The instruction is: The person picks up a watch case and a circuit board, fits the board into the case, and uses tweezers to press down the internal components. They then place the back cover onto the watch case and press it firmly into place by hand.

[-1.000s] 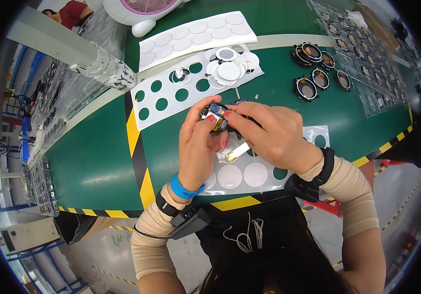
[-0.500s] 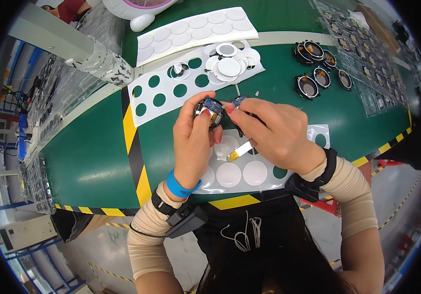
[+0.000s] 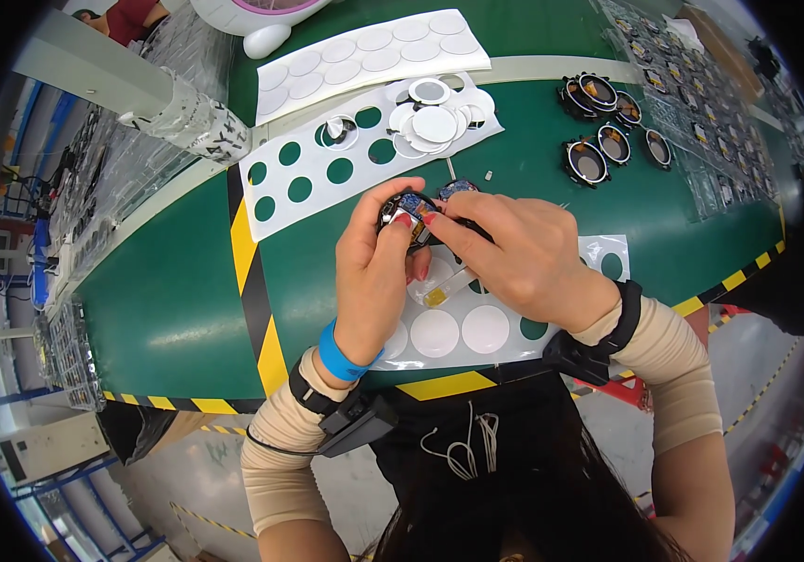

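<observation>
Round module (image 3: 412, 203) within left grip (image 3: 371, 267)

r hand (image 3: 519, 248) hides pt of rear pcb (image 3: 455, 189), white device (image 3: 254, 19) cut off @ top.

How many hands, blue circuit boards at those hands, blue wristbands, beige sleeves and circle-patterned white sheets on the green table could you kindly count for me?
Hands: 2
Blue circuit boards visible at the hands: 2
Blue wristband: 1
Beige sleeves: 2
White sheets with circles: 3
Total: 10
</observation>
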`<state>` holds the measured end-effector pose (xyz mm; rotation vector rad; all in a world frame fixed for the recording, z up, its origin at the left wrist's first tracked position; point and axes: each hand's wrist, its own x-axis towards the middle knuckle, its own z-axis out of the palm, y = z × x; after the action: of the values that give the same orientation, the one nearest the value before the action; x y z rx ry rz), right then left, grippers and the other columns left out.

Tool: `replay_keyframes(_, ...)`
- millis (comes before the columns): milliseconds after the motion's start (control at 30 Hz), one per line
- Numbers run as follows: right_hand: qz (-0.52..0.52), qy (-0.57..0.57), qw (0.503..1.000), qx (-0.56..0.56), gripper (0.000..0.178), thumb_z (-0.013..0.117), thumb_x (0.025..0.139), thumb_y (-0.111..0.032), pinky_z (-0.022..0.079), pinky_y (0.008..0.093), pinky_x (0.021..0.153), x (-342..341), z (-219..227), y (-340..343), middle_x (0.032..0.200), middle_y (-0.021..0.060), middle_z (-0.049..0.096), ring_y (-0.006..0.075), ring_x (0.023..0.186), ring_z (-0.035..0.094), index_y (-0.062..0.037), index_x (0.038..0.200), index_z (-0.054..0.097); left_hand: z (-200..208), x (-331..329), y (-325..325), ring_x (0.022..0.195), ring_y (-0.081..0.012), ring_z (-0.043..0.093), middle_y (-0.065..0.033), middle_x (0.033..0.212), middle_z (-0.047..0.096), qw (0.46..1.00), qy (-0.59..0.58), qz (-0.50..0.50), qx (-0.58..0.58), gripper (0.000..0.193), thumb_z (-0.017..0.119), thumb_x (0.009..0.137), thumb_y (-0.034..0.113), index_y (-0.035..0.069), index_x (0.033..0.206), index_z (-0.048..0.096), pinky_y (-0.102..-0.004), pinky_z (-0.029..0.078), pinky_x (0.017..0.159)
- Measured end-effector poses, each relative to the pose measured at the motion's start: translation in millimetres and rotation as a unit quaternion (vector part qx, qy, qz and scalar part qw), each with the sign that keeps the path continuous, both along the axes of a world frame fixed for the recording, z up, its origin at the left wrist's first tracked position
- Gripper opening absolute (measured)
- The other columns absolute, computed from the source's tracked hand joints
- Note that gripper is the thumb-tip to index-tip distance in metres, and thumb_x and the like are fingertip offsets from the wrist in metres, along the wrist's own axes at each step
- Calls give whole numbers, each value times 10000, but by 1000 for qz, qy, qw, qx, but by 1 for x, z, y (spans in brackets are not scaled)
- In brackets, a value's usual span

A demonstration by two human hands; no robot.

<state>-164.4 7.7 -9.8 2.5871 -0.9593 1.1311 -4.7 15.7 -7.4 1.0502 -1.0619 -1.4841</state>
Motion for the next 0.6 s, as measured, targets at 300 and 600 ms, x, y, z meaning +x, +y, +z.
replay_keyframes(300,-3,12,1000,2,322,630,570,-66,439,242,467,0,0,1,850,63,568,163,610,584,-38,891,634,1,-1,0,540,-56,391,-21,813,524,1000,-9,4,7,270,381,858,44,13,1098,501,-167,310,467)
replay_keyframes(600,9,13,1000,23,288,633,615,-52,438,242,467,1,0,4,854,59,568,159,594,577,-34,902,630,2,0,-1,517,-35,401,-7,714,502,998,-43,20,37,222,454,855,38,5,1068,509,-173,313,461)
